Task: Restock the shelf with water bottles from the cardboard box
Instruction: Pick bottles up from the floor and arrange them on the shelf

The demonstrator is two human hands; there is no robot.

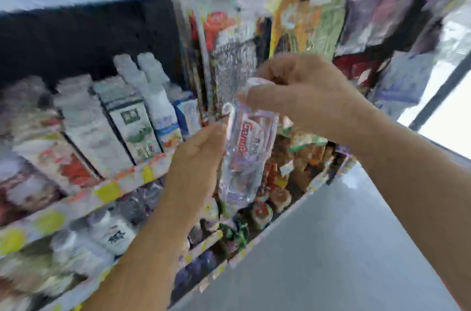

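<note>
Holding one water bottle [244, 147] up in front of me. My left hand [196, 158] lies flat against its side, fingers looking straight. My right hand [305, 91] is curled round its top. The bottle hangs upright in the air, just short of the shelf [142, 173], not yet set down. Cartons [127, 117] fill the row beyond. The cardboard box is out of view, so I judge the restock mid-way at best; the count left is unknown.
</note>
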